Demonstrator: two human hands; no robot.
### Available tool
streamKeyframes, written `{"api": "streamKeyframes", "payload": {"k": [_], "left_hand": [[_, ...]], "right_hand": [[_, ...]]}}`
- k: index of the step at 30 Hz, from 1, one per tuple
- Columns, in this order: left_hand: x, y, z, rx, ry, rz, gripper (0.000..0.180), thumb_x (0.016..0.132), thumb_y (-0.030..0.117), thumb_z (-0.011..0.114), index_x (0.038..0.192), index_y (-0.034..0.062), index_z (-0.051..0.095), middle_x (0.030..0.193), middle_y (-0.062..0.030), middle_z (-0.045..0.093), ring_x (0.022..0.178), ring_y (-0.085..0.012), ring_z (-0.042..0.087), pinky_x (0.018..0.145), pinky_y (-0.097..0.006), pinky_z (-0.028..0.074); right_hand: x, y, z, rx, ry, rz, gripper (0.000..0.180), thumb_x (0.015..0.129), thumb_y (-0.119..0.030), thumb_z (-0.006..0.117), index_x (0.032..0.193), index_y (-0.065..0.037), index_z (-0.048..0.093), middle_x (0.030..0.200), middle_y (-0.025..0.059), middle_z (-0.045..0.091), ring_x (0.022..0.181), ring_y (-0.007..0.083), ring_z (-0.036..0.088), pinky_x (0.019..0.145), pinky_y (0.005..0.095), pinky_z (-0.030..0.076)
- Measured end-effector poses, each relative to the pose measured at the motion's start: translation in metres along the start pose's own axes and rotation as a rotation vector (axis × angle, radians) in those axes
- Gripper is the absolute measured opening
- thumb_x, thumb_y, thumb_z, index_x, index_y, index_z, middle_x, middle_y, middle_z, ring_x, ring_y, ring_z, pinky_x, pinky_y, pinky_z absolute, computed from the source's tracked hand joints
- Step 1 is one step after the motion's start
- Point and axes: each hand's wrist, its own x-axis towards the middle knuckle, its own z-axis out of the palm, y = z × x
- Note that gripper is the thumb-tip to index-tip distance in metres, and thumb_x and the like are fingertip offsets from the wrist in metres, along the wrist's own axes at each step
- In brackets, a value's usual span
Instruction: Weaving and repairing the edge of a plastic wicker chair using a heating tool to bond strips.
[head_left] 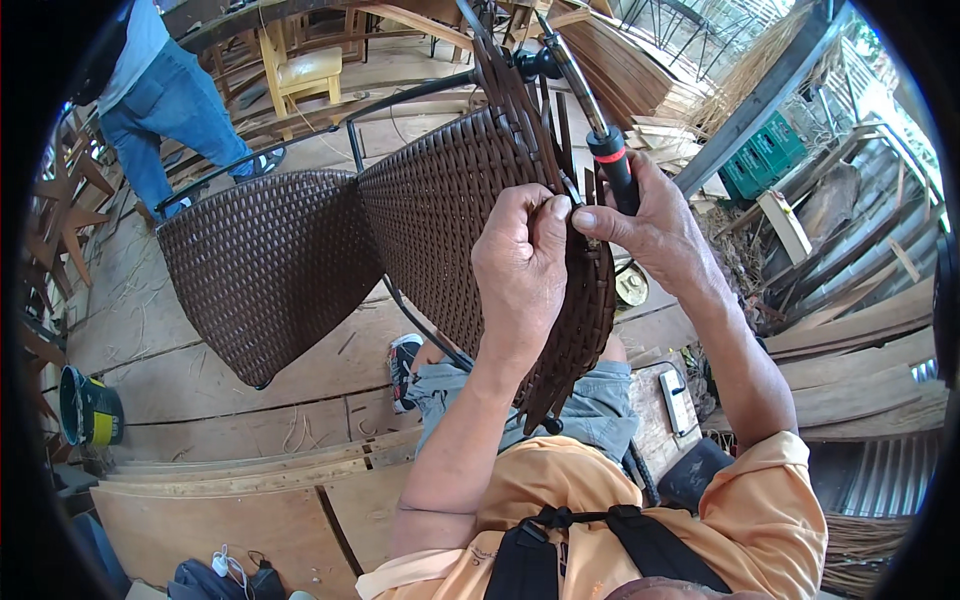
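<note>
A brown woven chair panel [430,195] stands tilted above the person's lap, its thick edge toward the two hands, with a second woven panel [270,265] joined to it and spreading to the left. The weave looks springy yet firm, its strands smooth and perhaps slippery; the whole is likely bulky rather than very heavy, and the dark metal frame [357,148] seems the sturdier place to lift it. A single strand [571,187] should bend easily and is best pinched near the rim. The left hand [522,262] has thumb and forefinger pressed together at that rim, apparently on the strand, though the fingertips hide much of it. The right hand [655,225] is closed round the black handle of a soldering iron [606,145], tip pointing up and away, its thumb extended toward the left thumb.
</note>
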Motion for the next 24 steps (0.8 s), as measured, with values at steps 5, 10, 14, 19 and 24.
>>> {"api": "streamKeyframes", "payload": {"k": [5,10,14,19,24], "left_hand": [[0.001,0.002,0.0,0.007,0.033,0.051,0.012,0.088,0.009,0.063,0.09,0.0001,0.056,0.069,-0.0085,0.055,0.059,-0.0129,0.051,0.056,-0.027,0.045],[-0.002,0.006,-0.004,0.0,-0.037,-0.043,0.012,0.09,0.012,0.061,0.091,0.0016,0.055,0.072,0.0005,0.051,0.065,-0.0061,0.044,0.058,-0.022,0.041],[-0.001,0.005,-0.002,0.008,-0.012,-0.014,0.013,0.088,0.011,0.063,0.09,-0.0002,0.056,0.069,-0.0078,0.055,0.059,-0.0121,0.051,0.056,-0.027,0.045],[0.0,0.002,-0.001,-0.021,0.005,0.002,0.012,0.088,0.011,0.063,0.09,0.0,0.057,0.069,-0.0082,0.056,0.059,-0.0123,0.052,0.055,-0.027,0.045],[0.0,0.002,-0.001,-0.004,0.027,0.037,0.013,0.088,0.011,0.063,0.09,-0.0003,0.057,0.07,-0.0093,0.056,0.059,-0.0139,0.052,0.055,-0.027,0.045]], "right_hand": [[0.0,0.0,-0.009,0.043,-0.033,0.037,0.068,0.068,-0.047,0.079,0.103,0.004,0.052,0.075,0.0061,0.054,0.069,0.0149,0.053,0.061,0.0293,0.044],[-0.002,-0.002,-0.021,0.168,0.113,-0.075,0.064,0.071,-0.052,0.075,0.097,0.002,0.051,0.072,0.0029,0.049,0.063,0.0133,0.048,0.057,0.0303,0.041],[-0.006,-0.012,-0.019,-0.117,0.036,0.007,0.069,0.067,-0.052,0.078,0.102,0.001,0.051,0.073,0.0059,0.052,0.066,0.0162,0.052,0.06,0.0324,0.043],[-0.006,-0.021,-0.007,-0.204,0.003,0.026,0.071,0.064,-0.045,0.083,0.108,0.001,0.05,0.078,0.0077,0.055,0.072,0.0183,0.055,0.064,0.0326,0.045],[-0.003,-0.013,-0.022,-0.216,0.031,-0.007,0.054,0.074,-0.036,0.078,0.105,-0.002,0.048,0.078,0.0079,0.052,0.072,0.0179,0.052,0.064,0.0338,0.043]]}}
